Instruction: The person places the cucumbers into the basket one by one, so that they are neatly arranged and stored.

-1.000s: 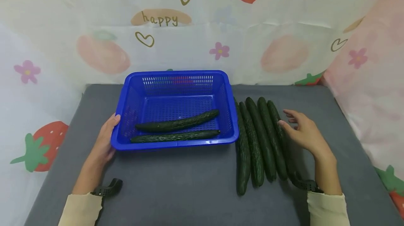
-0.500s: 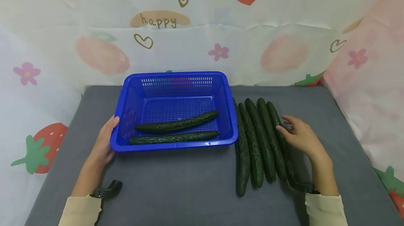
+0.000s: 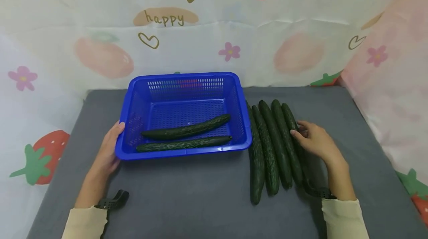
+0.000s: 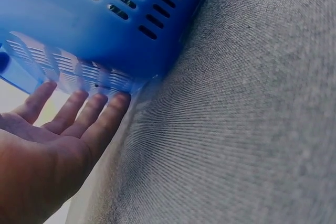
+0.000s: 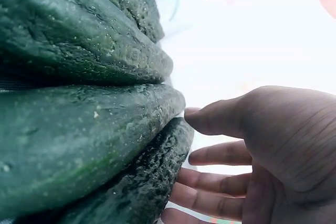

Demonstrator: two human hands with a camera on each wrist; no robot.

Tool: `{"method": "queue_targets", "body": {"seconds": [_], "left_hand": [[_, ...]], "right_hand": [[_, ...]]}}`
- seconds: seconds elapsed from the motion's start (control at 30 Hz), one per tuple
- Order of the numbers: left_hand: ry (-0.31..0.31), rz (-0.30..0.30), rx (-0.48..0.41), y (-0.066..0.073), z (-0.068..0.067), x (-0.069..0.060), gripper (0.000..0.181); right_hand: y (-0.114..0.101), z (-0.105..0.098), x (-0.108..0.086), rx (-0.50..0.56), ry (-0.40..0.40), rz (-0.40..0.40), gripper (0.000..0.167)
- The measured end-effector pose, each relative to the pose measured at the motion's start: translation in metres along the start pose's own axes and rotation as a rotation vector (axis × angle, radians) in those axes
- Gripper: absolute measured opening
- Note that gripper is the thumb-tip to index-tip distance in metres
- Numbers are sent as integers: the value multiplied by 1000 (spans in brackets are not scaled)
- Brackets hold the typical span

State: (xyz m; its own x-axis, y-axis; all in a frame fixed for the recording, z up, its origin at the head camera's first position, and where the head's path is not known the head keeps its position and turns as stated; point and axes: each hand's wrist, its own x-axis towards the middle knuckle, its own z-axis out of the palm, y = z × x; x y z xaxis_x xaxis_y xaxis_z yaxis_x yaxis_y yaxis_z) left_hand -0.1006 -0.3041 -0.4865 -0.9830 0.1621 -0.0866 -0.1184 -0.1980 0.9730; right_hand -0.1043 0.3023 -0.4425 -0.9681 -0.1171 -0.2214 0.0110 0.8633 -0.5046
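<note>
A blue plastic basket [image 3: 187, 111] stands left of centre in the head view. Two cucumbers [image 3: 187, 129] lie crosswise inside it. My left hand [image 3: 108, 148] holds the basket's left side, thumb over the rim; in the left wrist view its fingers [image 4: 107, 121] press against the outer wall. Right of the basket lies a row of several cucumbers [image 3: 275, 144], side by side. My right hand [image 3: 315, 140] is at the rightmost cucumber [image 5: 152, 177], thumb and fingers apart and loosely bent. In the right wrist view the thumb tip is near the cucumbers' ends; contact is unclear.
A grey cloth [image 3: 200, 198] covers the table. Behind and beside it hangs a white printed curtain [image 3: 250, 31] with fruit and flowers. Dark bands sit on both wrists, near the beige sleeves [image 3: 344, 216]. The row's leftmost cucumber lies close against the basket's right side.
My right hand has moved slightly left and down, closer to the rightmost cucumber. My left hand stays on the basket. The whole head view has shifted a little.
</note>
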Motion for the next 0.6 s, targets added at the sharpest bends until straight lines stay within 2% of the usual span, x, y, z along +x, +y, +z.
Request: {"method": "queue_targets", "body": {"seconds": [0.4, 0.6], "left_hand": [[-16, 27, -4, 2, 4, 5, 36], [-22, 31, 14, 1, 2, 4, 41]], "right_hand": [[6, 1, 4, -12, -2, 19, 71], [5, 2, 6, -21, 1, 22, 71]]}}
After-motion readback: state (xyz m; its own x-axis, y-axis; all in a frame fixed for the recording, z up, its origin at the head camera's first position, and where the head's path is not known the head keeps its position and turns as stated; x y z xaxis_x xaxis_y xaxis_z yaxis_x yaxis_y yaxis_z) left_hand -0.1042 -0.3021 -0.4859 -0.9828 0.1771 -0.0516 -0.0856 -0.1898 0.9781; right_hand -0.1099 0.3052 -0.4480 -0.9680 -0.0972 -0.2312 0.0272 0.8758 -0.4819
